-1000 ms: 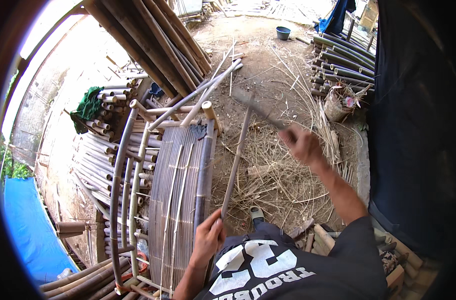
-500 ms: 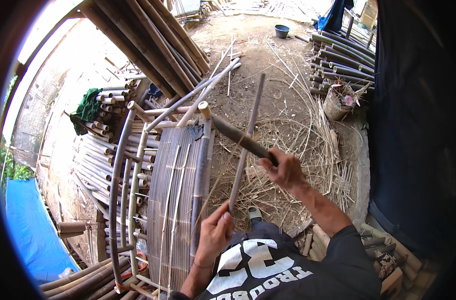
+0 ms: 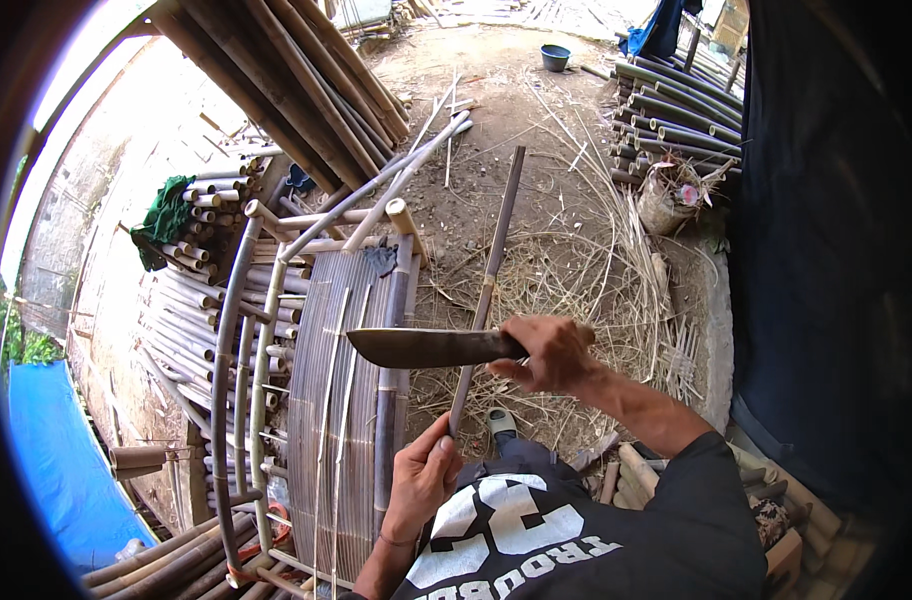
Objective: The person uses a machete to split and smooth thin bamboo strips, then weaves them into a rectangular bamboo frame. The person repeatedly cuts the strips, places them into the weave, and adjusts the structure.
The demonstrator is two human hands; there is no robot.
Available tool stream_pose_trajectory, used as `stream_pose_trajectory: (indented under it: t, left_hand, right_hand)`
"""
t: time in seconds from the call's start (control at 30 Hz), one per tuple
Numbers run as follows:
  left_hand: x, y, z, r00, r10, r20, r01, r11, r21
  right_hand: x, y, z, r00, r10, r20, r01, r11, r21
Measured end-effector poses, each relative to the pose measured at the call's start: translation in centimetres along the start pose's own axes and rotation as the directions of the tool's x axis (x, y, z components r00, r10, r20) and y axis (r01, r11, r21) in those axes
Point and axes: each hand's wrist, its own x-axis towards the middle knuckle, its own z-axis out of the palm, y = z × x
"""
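Note:
My left hand [image 3: 423, 475] is closed round the lower end of a long, narrow bamboo strip [image 3: 501, 235], which slants up and away from me. In my right hand [image 3: 551, 352] is the handle of a broad-bladed machete [image 3: 426, 347]. Its dark blade points left and crosses over the strip a little above my left hand; whether the edge touches the strip I cannot tell. Left of the strip stands a bamboo bench [image 3: 386, 440] with a slatted seat. Two thin pale strips [image 3: 338, 400] and a small dark rag [image 3: 380, 260] lie on that seat.
Bamboo shavings [image 3: 566, 270] litter the ground ahead. Cut bamboo poles [image 3: 676, 125] are stacked at the far right, beside a shavings-filled sack [image 3: 668, 200]. Thick poles [image 3: 286, 90] lean at the upper left. A dark bucket [image 3: 555, 57] stands far off; a black sheet [image 3: 826, 250] hangs right.
The machete has come down along the strip toward my left hand and swung from a slant to nearly level. My left hand keeps its grip on the strip.

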Motion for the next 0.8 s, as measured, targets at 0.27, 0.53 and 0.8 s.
stream_pose_trajectory:
  t: [0.27,0.53,0.8]
  left_hand:
    - [-2.4,-0.8,-0.4,0.999,-0.032,0.010,0.032,0.999,0.010]
    - [-6.2,-1.6,-2.2,0.970,-0.243,0.000,0.242,0.968,-0.071]
    - [2.4,-0.7,-0.9,0.966,-0.135,0.222,0.236,0.814,-0.531]
  right_hand:
    - [2.2,7.6,-2.4,0.947,0.321,0.002,-0.318,0.939,-0.129]
    - [4.7,14.8,-10.5,0.698,0.703,-0.140,-0.712,0.702,-0.025]
    - [0.8,-1.6,-2.3,0.996,-0.027,0.085,0.027,1.000,0.005]
